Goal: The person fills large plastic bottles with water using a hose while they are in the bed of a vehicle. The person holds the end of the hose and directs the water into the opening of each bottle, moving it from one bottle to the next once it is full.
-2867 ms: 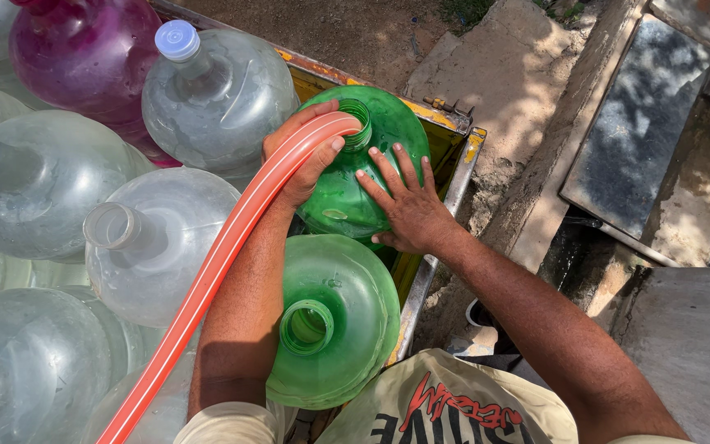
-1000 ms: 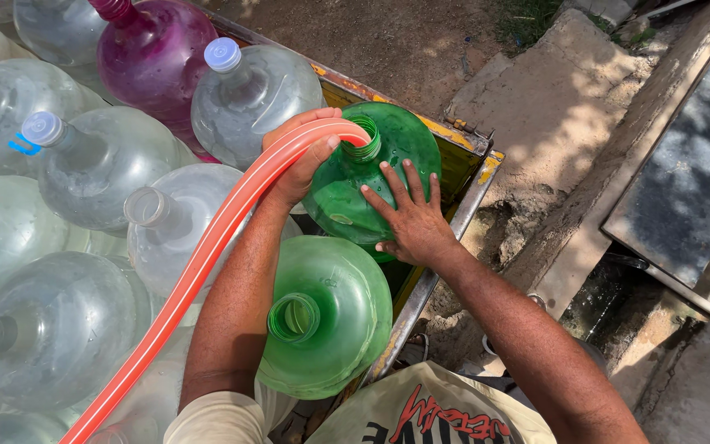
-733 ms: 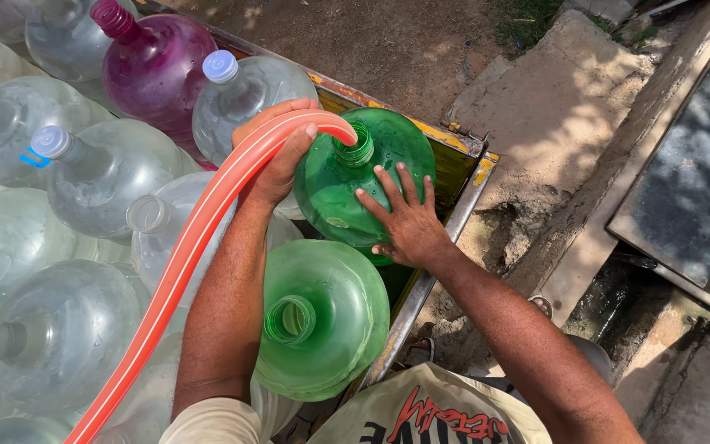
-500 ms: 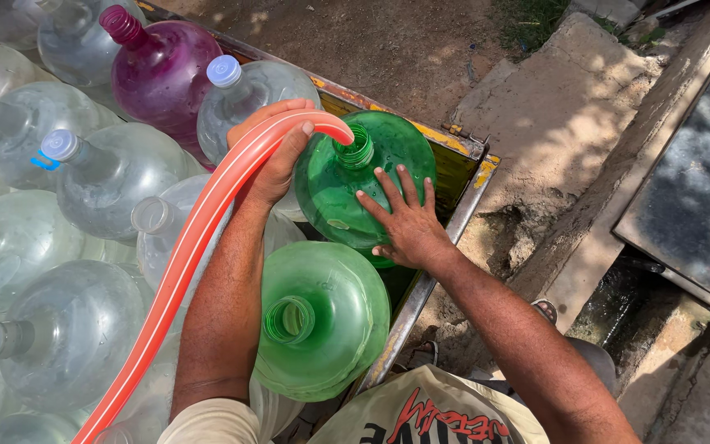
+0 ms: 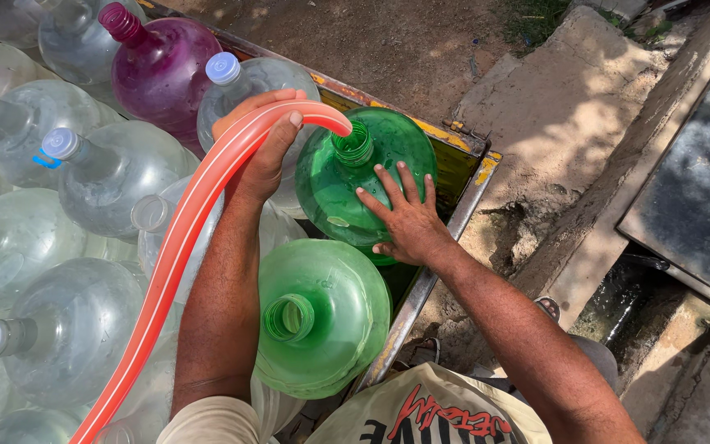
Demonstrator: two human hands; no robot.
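Left hand (image 5: 263, 156) fingers wrapped round the orange hose (image 5: 176, 247), tip just past them at the dark green jug (image 5: 367, 185) mouth; right hand (image 5: 408, 218) splayed flat, steadying it.

Around our left hand (image 5: 265, 156), which is wrapped round the orange hose (image 5: 182, 247), there is little room: a capped clear jug (image 5: 248, 82) sits just beyond the fingertips and a purple jug (image 5: 158, 70) past it. Clear jugs (image 5: 100, 177) crowd the outer side. Our right hand (image 5: 404, 218) lies spread on the dark green jug (image 5: 371, 185); past its fingers stands the cart's yellow rim (image 5: 462, 156), then open ground. Toward us a light green jug (image 5: 322, 316) blocks the way.
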